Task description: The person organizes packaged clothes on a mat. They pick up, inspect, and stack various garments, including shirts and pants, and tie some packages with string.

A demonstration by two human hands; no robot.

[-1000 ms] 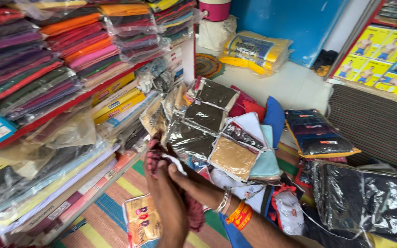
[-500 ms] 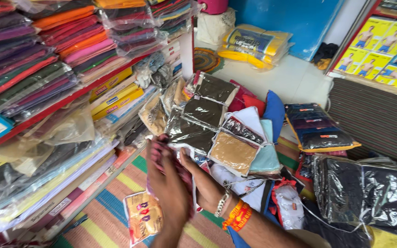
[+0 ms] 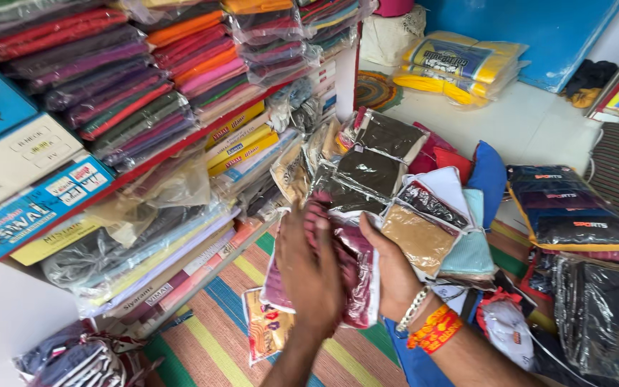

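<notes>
View from the head camera, looking down at a cloth stall. The left hand (image 3: 309,276) lies flat, fingers extended, on top of a maroon garment packet (image 3: 356,276) wrapped in clear plastic; it presses rather than clenches. The right hand (image 3: 394,276) cups the same packet from beneath and behind, thumb over its upper edge, so the packet is grasped between the two palms. A metal bracelet (image 3: 413,309) and an orange thread band (image 3: 435,330) ring the right wrist. The packet is held above the striped floor mat (image 3: 202,344), in front of a leaning row of dark and tan packets (image 3: 377,168). To the left, shelves (image 3: 130,172) carry stacked folded cloth and flat boxes; to the right lies a pile of navy sports packs (image 3: 571,211). A small printed packet (image 3: 263,326) rests on the mat beneath the hands.

Handling note, as a judgement: the film is slippery, so an even squeeze from both palms, with the packet kept level, should stop it sliding out or creasing the folded cloth inside.
</notes>
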